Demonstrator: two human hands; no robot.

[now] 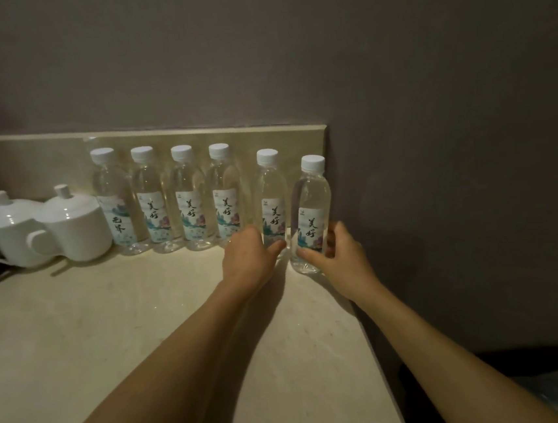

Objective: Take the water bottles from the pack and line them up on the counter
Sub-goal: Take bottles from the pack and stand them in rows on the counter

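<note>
Six bottles upright on the counter (111,329), white caps on. Four sit in a tight row against the backsplash (44,159); bottle 5 (271,195) and bottle 6 (311,208) stand further forward, near the right wall. Left hand (248,258) has its fingers closed on bottle 5's base. Right hand (340,256) is wrapped around the lower part of bottle 6, thumb in front. Hands just beside each other, not touching. Two lidded white cups (71,228) left of the row.

Six bottles (189,199) line the counter (111,329), right of two cups (44,230).
</note>
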